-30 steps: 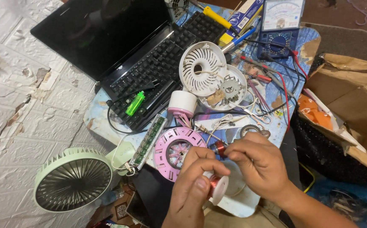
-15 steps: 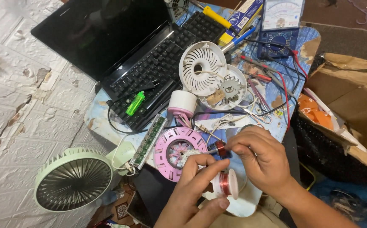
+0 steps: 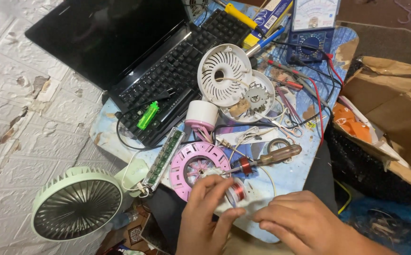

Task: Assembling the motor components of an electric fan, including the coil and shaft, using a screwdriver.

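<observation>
Head view, left hand: one hand, its grip is pinching a small spool of red copper wire between thumb and fingertips, just over the near edge of the counter
Head view, right hand: one hand, lying knuckles up just right of the spool; whether its grip is clenched or released I cannot tell, the fingertips are curling under out of sight
Spools: one, sitting in the left hand, just beside the pink motor ring
Screwdrivers: one with a brown handle is lying behind the spool, a red coil on its shaft
Fan parts: two white round grilles are overlapping mid-counter; one pink and white cylinder is standing near them
Whole fans: one green fan is resting at the lower left
Circuit strips: one is lying beside the pink ring
Laptops: one black laptop, with one green lighter on its keyboard
Meters: one blue multimeter at the far edge
</observation>
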